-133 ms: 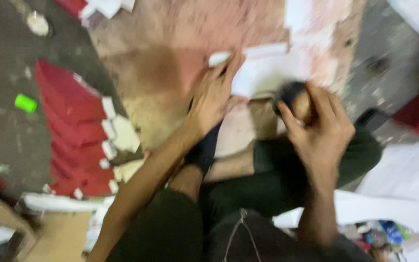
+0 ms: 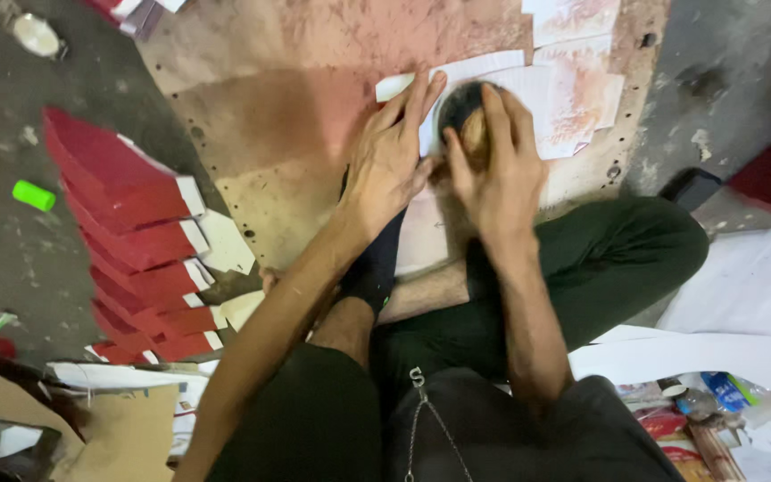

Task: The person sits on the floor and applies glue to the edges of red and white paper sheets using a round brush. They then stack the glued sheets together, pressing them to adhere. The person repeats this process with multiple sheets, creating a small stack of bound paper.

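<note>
The right hand [image 2: 493,170] covers most of a round brush [image 2: 468,120], so its bristles stay unseen; the left hand [image 2: 390,165] hides part of the white sheet [image 2: 528,85]; red cards [image 2: 127,214] look blurred.

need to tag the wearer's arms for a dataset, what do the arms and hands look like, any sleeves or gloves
Both arms are bare to beyond the elbow: no sleeves in view, no gloves. The left hand and right hand show no rings, and no watch or band appears at either wrist. Lean forearms, long fingers. No cables or markings on them.
</note>
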